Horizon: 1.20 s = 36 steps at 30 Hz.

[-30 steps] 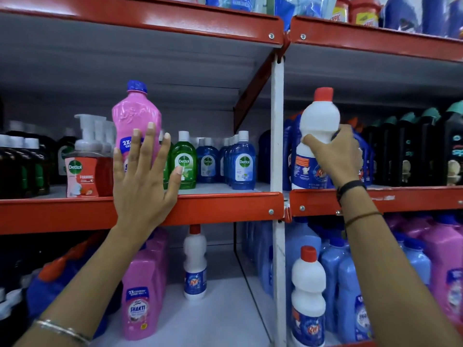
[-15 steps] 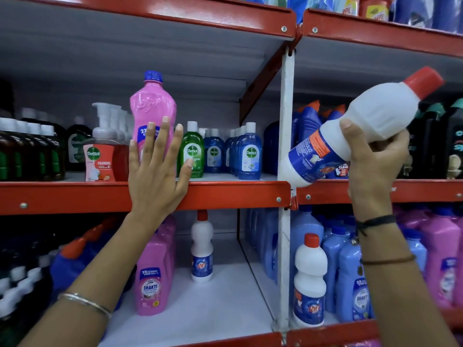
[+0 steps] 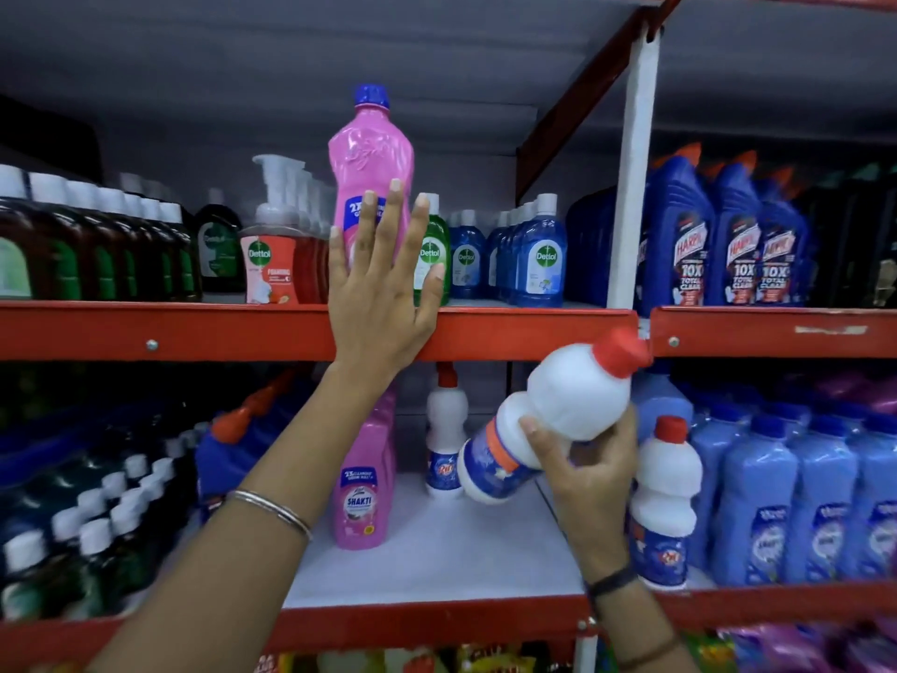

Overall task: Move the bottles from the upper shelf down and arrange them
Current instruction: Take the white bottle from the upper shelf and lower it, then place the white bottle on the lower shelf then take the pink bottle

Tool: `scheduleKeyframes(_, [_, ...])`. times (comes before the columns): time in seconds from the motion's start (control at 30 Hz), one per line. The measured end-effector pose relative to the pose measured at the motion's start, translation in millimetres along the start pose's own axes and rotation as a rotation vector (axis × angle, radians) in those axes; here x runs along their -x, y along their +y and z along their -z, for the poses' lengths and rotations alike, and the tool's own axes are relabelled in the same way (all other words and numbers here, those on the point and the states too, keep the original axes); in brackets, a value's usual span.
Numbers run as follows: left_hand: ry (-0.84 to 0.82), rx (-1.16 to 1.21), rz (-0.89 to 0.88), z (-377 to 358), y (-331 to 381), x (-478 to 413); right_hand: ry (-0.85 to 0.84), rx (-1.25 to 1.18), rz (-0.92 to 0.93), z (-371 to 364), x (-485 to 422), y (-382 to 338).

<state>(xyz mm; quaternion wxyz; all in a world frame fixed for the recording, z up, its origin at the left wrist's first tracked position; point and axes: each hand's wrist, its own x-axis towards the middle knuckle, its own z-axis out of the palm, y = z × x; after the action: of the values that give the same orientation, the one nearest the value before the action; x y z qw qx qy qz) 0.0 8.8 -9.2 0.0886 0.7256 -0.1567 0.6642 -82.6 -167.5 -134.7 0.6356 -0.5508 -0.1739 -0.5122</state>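
Observation:
My right hand (image 3: 589,471) grips a white bottle with a red cap (image 3: 558,410), tilted with its cap up to the right, in front of the lower shelf (image 3: 437,551). My left hand (image 3: 381,284) is spread flat, fingers apart, against the red edge of the upper shelf (image 3: 194,330) and in front of a tall pink bottle with a blue cap (image 3: 371,172) standing there. On the lower shelf stand a pink Shakti bottle (image 3: 361,488), a white bottle at the back (image 3: 444,444) and another white one (image 3: 665,502) at the right.
The upper shelf carries dark brown bottles (image 3: 87,245), Dettol pump bottles (image 3: 272,255), green and blue Dettol bottles (image 3: 539,255) and blue Harpic bottles (image 3: 718,235). A white upright post (image 3: 631,187) divides the bays. Light blue bottles (image 3: 796,497) fill the lower right.
My right hand has brought the white bottle down from upper-shelf height to the lower shelf's opening. My left hand has stayed on the upper shelf's edge.

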Motion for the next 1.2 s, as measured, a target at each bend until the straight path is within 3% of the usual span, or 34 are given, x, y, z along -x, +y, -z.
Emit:
scheduleKeyframes(0.27, [0.002, 0.003, -0.005, -0.2, -3.5, 1.7, -0.112, 0.345, -0.249, -30.3, 44.6, 88.1])
scheduleKeyframes(0.6, [0.016, 0.013, -0.005, -0.2, -1.8, 0.6, -0.184, 0.648, -0.333, -69.0, 36.3, 139.1])
scheduleKeyframes(1.2, [0.012, 0.012, 0.002, -0.7, -0.9, 1.0, -0.202, 0.848, -0.274, -82.7, 30.7, 144.8])
